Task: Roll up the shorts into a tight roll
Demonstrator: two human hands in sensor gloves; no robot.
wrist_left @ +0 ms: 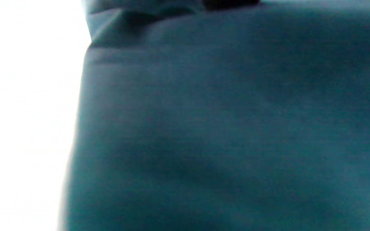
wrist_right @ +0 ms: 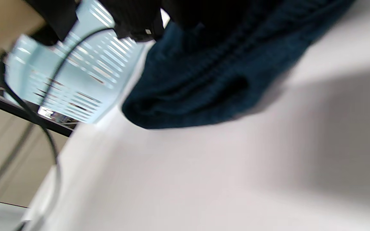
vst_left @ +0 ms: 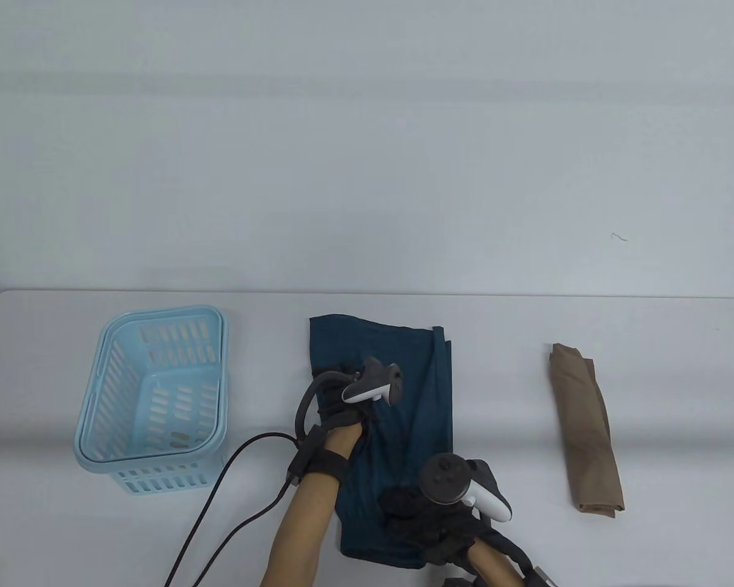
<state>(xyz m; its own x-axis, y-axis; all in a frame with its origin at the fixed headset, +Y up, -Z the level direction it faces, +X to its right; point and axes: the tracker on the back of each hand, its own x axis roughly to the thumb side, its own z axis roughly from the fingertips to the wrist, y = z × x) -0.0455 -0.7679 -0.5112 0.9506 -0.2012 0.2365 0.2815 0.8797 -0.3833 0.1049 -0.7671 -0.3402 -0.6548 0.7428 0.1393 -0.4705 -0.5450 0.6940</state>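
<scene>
Teal ribbed shorts (vst_left: 404, 428) flat mid-desk, left hand (vst_left: 342, 406) pressing on left part, right hand (vst_left: 428, 516) pinching near waistband edge, slatted blue plastic basket (vst_left: 153, 397) left, brown fabric roll (vst_left: 587, 428) right.

Noted open tabletop (vst_left: 501, 391) between teal shorts (vst_left: 397, 391) and folded brown garment (vst_left: 584, 428), wide enough for a hand. Found light-blue basket (vst_left: 153, 397) standing left of shorts, apart from them. Observed black cable (vst_left: 232, 489) trailing across the strip between basket and left forearm. Far table edge unobstructed.
</scene>
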